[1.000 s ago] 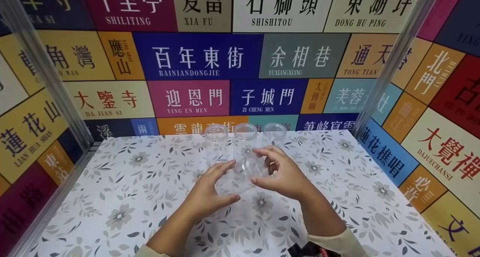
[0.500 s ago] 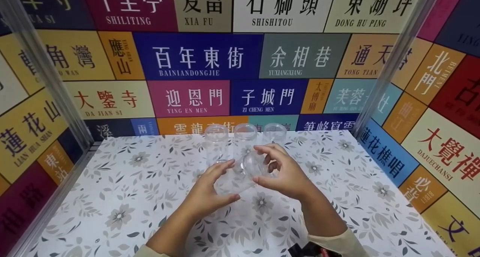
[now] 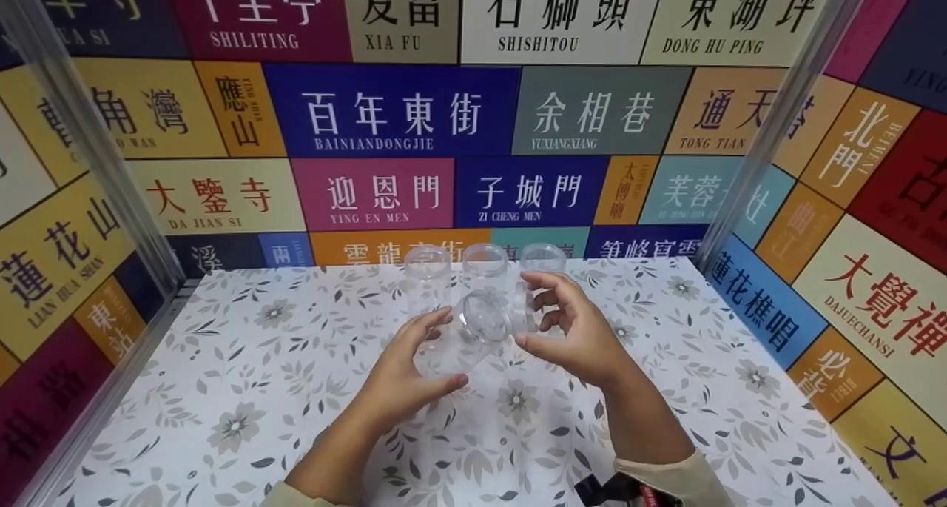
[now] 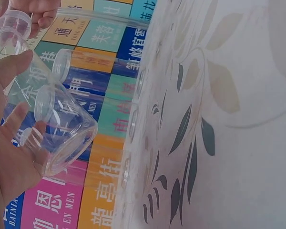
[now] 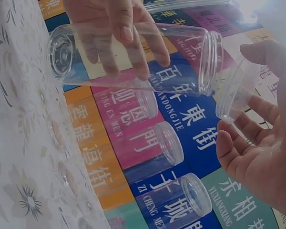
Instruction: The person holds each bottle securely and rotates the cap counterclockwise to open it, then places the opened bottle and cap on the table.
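A clear plastic jar point(image 5: 181, 55), tilted with its open threaded mouth facing my right hand, is held above the table. My left hand point(image 3: 403, 363) grips the jar around its side, thumb on the near side and fingers seen through the wall in the right wrist view. My right hand point(image 3: 581, 337) pinches a clear round lid point(image 5: 232, 93) between thumb and fingers. A small gap separates the lid from the jar's mouth.
Behind the hands, three clear lidded jars stand in a row: left point(image 3: 427, 266), middle point(image 3: 484, 259) and right point(image 3: 544, 257). The table point(image 3: 296, 388) has a floral cover. Sign-printed panels point(image 3: 392, 115) rise around its back and sides.
My right hand has moved right, taking the lid off the jar's mouth. The jar's open end now shows between my hands, and my left hand has shifted slightly left.
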The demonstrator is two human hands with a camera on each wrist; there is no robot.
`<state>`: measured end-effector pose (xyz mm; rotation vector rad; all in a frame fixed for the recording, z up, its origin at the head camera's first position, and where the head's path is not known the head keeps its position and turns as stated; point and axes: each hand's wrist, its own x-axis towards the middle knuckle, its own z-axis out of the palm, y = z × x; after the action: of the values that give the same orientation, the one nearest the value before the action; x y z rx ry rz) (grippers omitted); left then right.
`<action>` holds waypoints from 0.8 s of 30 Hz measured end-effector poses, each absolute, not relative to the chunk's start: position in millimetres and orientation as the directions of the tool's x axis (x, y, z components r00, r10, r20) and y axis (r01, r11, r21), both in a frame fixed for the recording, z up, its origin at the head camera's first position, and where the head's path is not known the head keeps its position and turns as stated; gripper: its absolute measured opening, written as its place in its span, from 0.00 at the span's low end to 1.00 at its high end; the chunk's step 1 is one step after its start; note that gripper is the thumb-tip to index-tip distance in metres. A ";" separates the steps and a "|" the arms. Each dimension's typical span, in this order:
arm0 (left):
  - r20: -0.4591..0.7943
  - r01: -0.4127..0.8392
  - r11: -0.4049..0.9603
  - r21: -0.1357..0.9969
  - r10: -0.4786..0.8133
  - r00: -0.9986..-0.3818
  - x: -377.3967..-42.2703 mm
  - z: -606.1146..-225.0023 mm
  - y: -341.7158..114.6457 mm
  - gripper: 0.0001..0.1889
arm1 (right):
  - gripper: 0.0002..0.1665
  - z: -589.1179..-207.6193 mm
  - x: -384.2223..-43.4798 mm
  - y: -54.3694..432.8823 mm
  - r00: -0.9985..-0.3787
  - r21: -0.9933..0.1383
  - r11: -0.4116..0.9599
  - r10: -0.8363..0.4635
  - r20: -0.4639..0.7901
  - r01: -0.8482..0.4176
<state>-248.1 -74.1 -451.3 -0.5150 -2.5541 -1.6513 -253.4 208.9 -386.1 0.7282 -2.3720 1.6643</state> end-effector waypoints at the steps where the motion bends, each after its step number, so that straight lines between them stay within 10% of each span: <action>1: 0.230 0.308 0.368 0.877 0.242 -0.943 -248.5 -451.5 -74.4 0.49 | 0.47 -385.5 -253.7 210.2 -0.868 -0.843 0.257 -0.297 0.397 -0.473; 24: 0.268 0.271 0.231 0.935 0.045 -0.962 -267.3 -455.2 -94.4 0.50 | 0.46 -384.3 -266.8 230.5 -0.909 -0.905 0.143 -0.185 0.374 -0.402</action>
<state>-267.3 -94.4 -455.2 -0.3006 -2.3129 -1.8169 -266.8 230.5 -384.3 0.5817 -2.2374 1.8615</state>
